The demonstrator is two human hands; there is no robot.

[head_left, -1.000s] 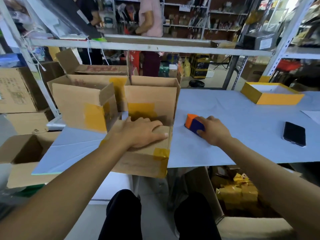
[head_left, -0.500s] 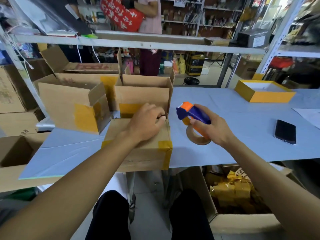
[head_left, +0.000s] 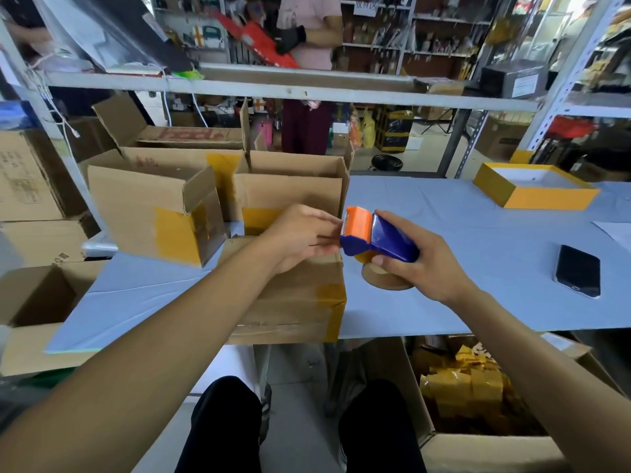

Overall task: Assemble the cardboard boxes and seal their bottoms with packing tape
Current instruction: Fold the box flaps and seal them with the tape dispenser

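At the near edge of the tabletop (head_left: 478, 302), toward its left end, lies a cardboard box (head_left: 293, 302) with yellow tape already over its near right corner; it looks partly sealed, though the arm hides most of its upper face. Just above it, the right hand (head_left: 420, 268) is wrapped round the blue-and-orange tape dispenser (head_left: 375, 237), held off the table with the roll hanging beneath. The left hand (head_left: 300, 233) reaches to the dispenser's toothed orange end with fingers pinched together, apparently picking at the loose end of the tape; the tape itself is too thin to make out. So the step in hand is likely drawing out a fresh strip for this box.

Farther back, along the left part of the table, stand two more boxes (head_left: 153, 213), (head_left: 293, 189) with yellow tape on their sides, seemingly finished. A phone (head_left: 577, 271) lies toward the right edge, and a yellow tray (head_left: 532, 196) sits near the far right corner.
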